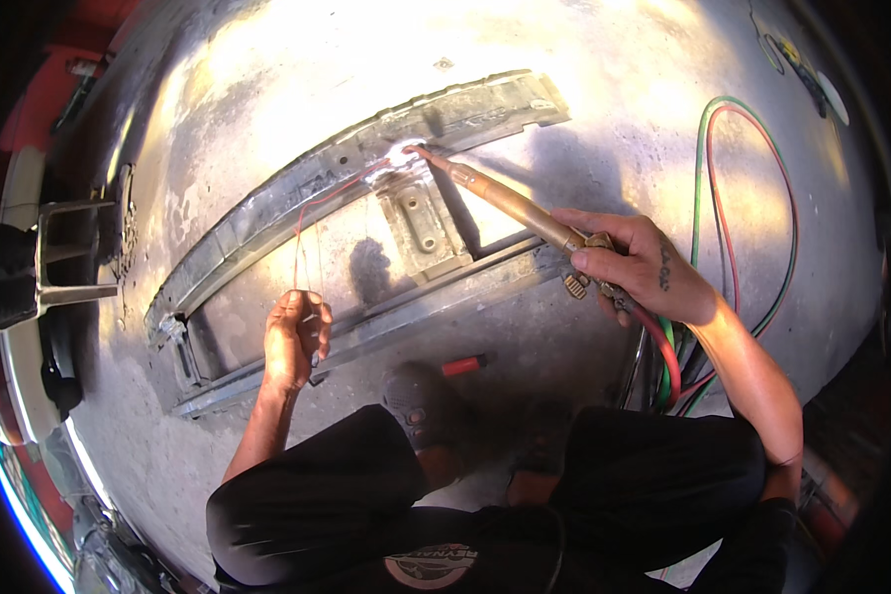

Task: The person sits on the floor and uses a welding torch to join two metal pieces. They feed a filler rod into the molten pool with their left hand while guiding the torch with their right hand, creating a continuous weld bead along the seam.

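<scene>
A gas welding torch is gripped by its handle in my right hand. Its tip meets a bright white glow at the joint between the curved metal beam and a short cross-piece with holes. Between the pinched fingers of my left hand is a thin copper-coloured filler rod. It is bent and runs up to the glowing spot. Beam, cross-piece and a straight lower rail form one grey frame lying on the floor. Glare hides the exact point of contact.
Red and green hoses run from the torch and loop on the concrete floor at right. A small red cylinder lies near my shoe. At left stands a metal bracket-like part. Tools lie at the far right.
</scene>
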The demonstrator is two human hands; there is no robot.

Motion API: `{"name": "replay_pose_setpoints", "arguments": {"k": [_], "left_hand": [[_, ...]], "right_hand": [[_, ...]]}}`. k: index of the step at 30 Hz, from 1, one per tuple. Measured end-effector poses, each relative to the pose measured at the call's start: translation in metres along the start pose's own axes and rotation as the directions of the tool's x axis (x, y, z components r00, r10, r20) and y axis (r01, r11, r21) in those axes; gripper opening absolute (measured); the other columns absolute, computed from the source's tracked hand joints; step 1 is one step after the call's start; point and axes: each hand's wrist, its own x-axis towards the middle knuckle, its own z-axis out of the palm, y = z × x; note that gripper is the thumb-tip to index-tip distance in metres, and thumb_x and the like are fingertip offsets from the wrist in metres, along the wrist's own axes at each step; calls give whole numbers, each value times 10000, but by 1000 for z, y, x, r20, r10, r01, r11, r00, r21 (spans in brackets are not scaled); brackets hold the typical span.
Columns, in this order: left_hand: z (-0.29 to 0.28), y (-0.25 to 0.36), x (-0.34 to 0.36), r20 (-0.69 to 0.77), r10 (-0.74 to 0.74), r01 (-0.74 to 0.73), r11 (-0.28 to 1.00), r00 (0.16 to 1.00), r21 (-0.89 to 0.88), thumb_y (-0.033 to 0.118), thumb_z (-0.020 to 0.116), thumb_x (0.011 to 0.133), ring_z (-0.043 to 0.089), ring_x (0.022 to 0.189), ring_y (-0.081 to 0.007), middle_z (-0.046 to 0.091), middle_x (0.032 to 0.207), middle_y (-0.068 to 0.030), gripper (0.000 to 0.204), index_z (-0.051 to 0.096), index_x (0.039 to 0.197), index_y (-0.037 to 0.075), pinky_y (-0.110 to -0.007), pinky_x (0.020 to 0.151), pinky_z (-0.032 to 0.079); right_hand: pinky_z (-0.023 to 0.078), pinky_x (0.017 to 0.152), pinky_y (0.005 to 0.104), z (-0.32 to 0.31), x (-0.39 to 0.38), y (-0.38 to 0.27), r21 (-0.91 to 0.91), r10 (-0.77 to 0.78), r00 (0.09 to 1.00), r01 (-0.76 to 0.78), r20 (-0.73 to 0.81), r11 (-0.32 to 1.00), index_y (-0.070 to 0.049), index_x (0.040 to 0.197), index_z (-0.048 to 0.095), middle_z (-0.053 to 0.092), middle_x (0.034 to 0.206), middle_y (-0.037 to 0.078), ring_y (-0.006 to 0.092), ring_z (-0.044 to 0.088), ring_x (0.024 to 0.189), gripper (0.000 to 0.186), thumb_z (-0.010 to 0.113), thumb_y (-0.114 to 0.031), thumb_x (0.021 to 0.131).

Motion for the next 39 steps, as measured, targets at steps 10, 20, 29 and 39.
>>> {"name": "replay_pose_setpoints", "arguments": {"k": [10,20,29,39], "left_hand": [[0,0,1,16,6,-6,1000,1000,-12,350,439,1140,568,574,-161,677,853,-113,353,612,1043,58,-285,434,459],[0,0,0,-2,-5,5,1000,1000,0,349,431,1142,575,580,-160,682,851,-114,358,611,1044,55,-287,437,461],[0,1,1,15,1,-1,1000,1000,-15,340,428,1143,573,578,-163,681,848,-116,352,611,1042,57,-290,439,461],[-3,-2,2,19,-6,5,999,1000,49,404,458,1124,570,614,-163,654,870,-95,341,588,1062,95,-290,452,441]], "right_hand": [[479,454,241,1,-1,-3,-21,14,1000,-14,0,1000,-28,1557,487,587,812,7,94,630,545,534,599,-158,1051],[488,466,247,2,-1,-2,-42,0,1000,0,1,999,-38,1558,491,607,828,15,97,629,551,551,624,-160,1037],[488,464,244,2,-2,-2,-69,8,1000,-8,-5,998,-52,1554,501,603,812,1,88,625,558,557,642,-164,1027],[485,462,242,2,-2,-1,-70,9,1000,-9,-5,998,-41,1553,497,601,806,-1,85,621,556,558,643,-161,1028]]}}
